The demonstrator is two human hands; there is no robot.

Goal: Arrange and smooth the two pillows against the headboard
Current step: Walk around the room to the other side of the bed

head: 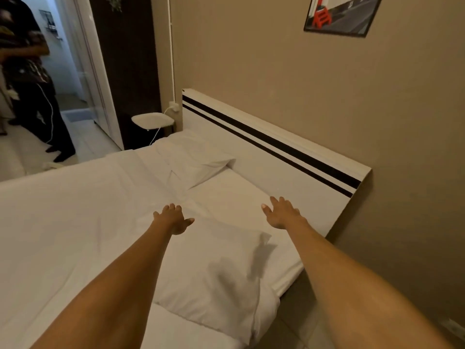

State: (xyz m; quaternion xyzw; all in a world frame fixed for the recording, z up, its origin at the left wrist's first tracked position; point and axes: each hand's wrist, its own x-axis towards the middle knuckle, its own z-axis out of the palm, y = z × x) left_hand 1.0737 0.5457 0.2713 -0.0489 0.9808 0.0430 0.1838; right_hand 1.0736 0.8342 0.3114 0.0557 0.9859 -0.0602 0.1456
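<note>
Beige-walled bedroom, white bed [63, 222] shot from its right side, white headboard [264, 167] with two black stripes along the wall. Far pillow [193, 162] sits near the headboard's left end, roughly in place, a bit creased, its near corner angled off the board. Near pillow [216, 273] lies lower down by the bed's right edge, skewed and well apart from the headboard — not placed yet.

Left hand [173, 219] is over the near pillow's top-left corner, fingers spread, nothing gripped. Right hand [281, 212] is past the pillow's top edge, over bare sheet close to the headboard, fingers also spread and empty. Cannot tell whether either palm actually touches fabric.

Risks as I read them:
- Near pillow hugs the mattress edge (its lower corner overhangs slightly). A one-sided shove from the left hand could slide it off onto the floor.
- Pushing instead of lifting would likely drag the sheet and bunch new wrinkles — there's a ridge by the left hand already.
- Right hand is off the pillow, so a pull now would rotate it rather than shift it square.
- Overshooting could jam it against the far pillow and knock that one out of line.

Person standing in the doorway [32, 79], well clear.
</note>
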